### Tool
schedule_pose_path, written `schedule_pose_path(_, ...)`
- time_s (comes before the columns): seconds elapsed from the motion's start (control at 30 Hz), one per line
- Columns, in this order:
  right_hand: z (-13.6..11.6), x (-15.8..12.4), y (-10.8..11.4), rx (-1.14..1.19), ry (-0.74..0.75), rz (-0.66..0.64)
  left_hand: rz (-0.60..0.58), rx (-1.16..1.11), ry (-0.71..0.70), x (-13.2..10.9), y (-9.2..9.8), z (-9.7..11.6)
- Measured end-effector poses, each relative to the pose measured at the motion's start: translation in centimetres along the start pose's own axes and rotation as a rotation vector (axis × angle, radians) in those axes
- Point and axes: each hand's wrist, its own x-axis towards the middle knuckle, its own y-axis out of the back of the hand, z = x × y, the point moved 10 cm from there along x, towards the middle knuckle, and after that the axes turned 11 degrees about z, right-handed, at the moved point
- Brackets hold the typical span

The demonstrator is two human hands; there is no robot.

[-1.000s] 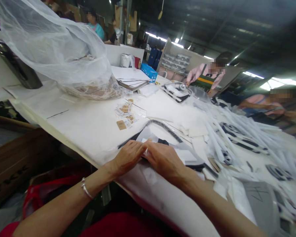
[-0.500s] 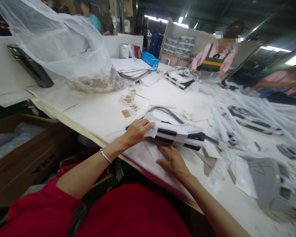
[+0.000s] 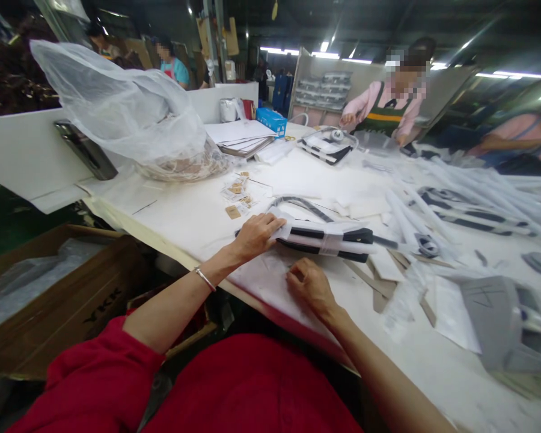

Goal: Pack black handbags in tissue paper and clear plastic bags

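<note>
A black-and-white handbag (image 3: 324, 240) lies on its side on the white table, partly covered by thin white wrapping paper. Its wrapped handle (image 3: 304, 204) arches up behind it. My left hand (image 3: 259, 233) is closed over the bag's left end, gripping it and the paper. In front of the bag, near the table edge, is my right hand (image 3: 310, 285), with thumb and fingers curled into a pinch; whether something thin is between them I cannot make out.
Small tan tags (image 3: 235, 195) lie behind my left hand. A large clear plastic bag (image 3: 130, 114) and a dark flask (image 3: 85, 150) stand at left. To the right are a grey tape dispenser (image 3: 496, 319) and cardboard strips (image 3: 383, 288). A co-worker (image 3: 392, 108) works across the table.
My right hand's fingers have gone from spread to pinched, a little apart from the bag. My left hand stays on the bag's left end. The camera view has shifted slightly.
</note>
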Motion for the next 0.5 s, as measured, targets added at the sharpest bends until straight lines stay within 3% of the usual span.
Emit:
schedule_pose_path(0.1, 0.2, 0.2, 0.1, 0.071, -0.044, 0.012, 0.004, -0.002, -0.005, 0.3, -0.1, 0.1)
schedule_pose_path(0.33, 0.0, 2.3, -3.0, -0.066, -0.231, -0.095, 0.009, 0.001, -0.010, 0.4, -0.2, 0.5)
schedule_pose_path(0.5, 1.2, 1.2, -1.4, 0.092, -0.323, -0.056, 0.039, 0.008, -0.020, 0.1, 0.3, 0.4)
